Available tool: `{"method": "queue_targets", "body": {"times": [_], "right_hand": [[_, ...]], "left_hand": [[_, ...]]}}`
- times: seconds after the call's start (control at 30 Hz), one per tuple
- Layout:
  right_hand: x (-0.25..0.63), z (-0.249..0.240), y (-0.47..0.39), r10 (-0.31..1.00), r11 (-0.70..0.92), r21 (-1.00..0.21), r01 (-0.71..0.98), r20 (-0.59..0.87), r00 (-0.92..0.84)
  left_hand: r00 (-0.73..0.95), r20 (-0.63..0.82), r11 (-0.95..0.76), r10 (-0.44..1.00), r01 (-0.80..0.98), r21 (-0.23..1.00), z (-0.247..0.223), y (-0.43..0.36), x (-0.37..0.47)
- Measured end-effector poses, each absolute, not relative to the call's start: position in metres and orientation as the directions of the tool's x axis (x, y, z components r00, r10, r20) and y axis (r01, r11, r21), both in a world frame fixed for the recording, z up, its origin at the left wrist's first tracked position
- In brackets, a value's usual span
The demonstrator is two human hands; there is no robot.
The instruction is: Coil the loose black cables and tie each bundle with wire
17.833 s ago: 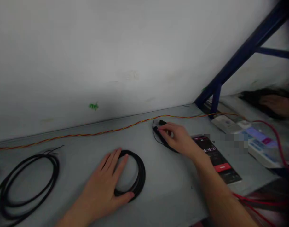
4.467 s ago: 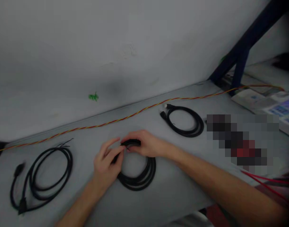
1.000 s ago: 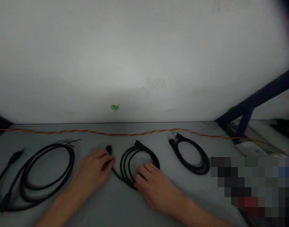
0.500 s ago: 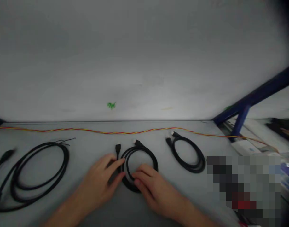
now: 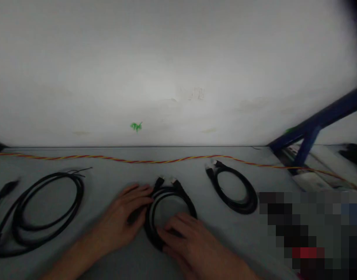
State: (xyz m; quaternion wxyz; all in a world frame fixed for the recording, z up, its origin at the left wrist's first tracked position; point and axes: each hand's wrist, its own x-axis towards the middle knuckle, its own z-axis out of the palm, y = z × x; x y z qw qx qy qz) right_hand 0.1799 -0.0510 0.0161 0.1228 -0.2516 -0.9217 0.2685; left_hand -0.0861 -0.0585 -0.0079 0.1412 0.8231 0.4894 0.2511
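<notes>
A coiled black cable point(image 5: 193, 202) lies in front of me, its two metal-tipped plugs side by side at the far end of the coil. The left plug point(image 5: 159, 182) and the right plug point(image 5: 176, 183) both point away from me. My left hand point(image 5: 124, 214) is at the coil's left side, fingertips and thumb curled against the cable. Over the near right part of the loop, my right hand point(image 5: 187, 237) has its fingers bent around the cable, hiding part of it.
To the right lies a second coiled black cable point(image 5: 251, 194). A larger loose black coil point(image 5: 80, 194) is on the left, near a black connector point(image 5: 8, 189). A twisted red-yellow wire point(image 5: 149, 161) crosses the grey tabletop point(image 5: 114, 177). A blue frame point(image 5: 318, 116) stands at right.
The left plug has moved right, closer to the other plug and against the coil. Both hands and the coil sit slightly lower in view.
</notes>
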Motion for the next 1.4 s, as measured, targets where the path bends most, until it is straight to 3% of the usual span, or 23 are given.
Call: {"method": "queue_targets", "body": {"times": [0.07,0.23,0.4,0.57,0.67,0.77,1.0,1.4], "right_hand": [[0.176,0.007,-0.055,0.577,0.750,-0.498,0.435,0.171,-0.799],[0.172,-0.015,-0.060,0.650,0.733,-0.504,0.456,0.324,-0.688],[0.166,-0.019,-0.061,0.749,0.637,-0.569,0.520,0.297,-0.592],[0.159,-0.016,-0.059,0.774,0.620,-0.513,0.594,0.280,-0.568],[0.164,-0.015,-0.060,0.733,0.668,-0.484,0.565,0.299,-0.611],[0.174,-0.015,-0.061,0.612,0.764,-0.443,0.469,0.266,-0.745],[0.185,-0.014,-0.060,0.403,0.878,-0.350,0.327,0.172,-0.899],[0.182,-0.001,-0.070,0.342,0.856,-0.423,0.297,0.032,-0.939]], "left_hand": [[0.400,0.278,-0.487,0.873,0.723,0.489,-0.009,-0.056,-0.089],[0.334,0.294,-0.442,0.895,0.743,0.503,-0.001,-0.057,-0.087],[0.294,0.243,-0.375,0.925,0.818,0.437,0.018,-0.071,-0.077],[0.305,0.257,-0.385,0.917,0.845,0.371,0.016,-0.086,-0.069],[0.312,0.259,-0.377,0.914,0.891,0.254,0.009,-0.090,-0.069],[0.307,0.253,-0.358,0.917,0.915,0.186,0.005,-0.088,-0.072],[0.287,0.226,-0.334,0.931,0.919,0.209,0.001,-0.074,-0.077],[0.338,0.281,-0.408,0.898,0.879,0.248,0.003,-0.072,-0.073]]}}
